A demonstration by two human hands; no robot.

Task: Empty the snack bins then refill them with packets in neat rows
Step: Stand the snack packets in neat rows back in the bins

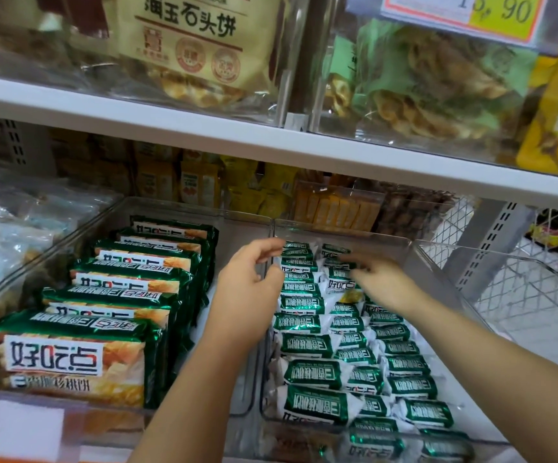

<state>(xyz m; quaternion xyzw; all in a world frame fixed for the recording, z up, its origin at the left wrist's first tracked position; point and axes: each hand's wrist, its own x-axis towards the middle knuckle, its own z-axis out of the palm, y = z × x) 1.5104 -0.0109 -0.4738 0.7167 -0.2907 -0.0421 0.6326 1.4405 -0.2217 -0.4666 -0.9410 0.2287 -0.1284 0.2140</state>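
Note:
Two clear plastic bins sit side by side on a shelf. The left bin [237, 228] holds one row of large green-and-white snack packs [80, 355], with bare floor on its right side. The right bin [354, 235] is filled with small green-and-white packets [314, 372] in three rows. My left hand [250, 282] hovers over the wall between the bins, fingers apart, thumb touching packets at the back of the left row. My right hand [377, 279] reaches to the far end of the right bin with fingers on the back packets [337, 262]; whether it grips one is unclear.
A white shelf board [270, 142] hangs low above the bins, carrying clear boxes of bagged biscuits and a price tag [471, 15]. Behind the bins stand yellow and orange packs [334, 208]. Bagged goods [7, 235] lie left. An empty clear bin [538, 295] and wire mesh are right.

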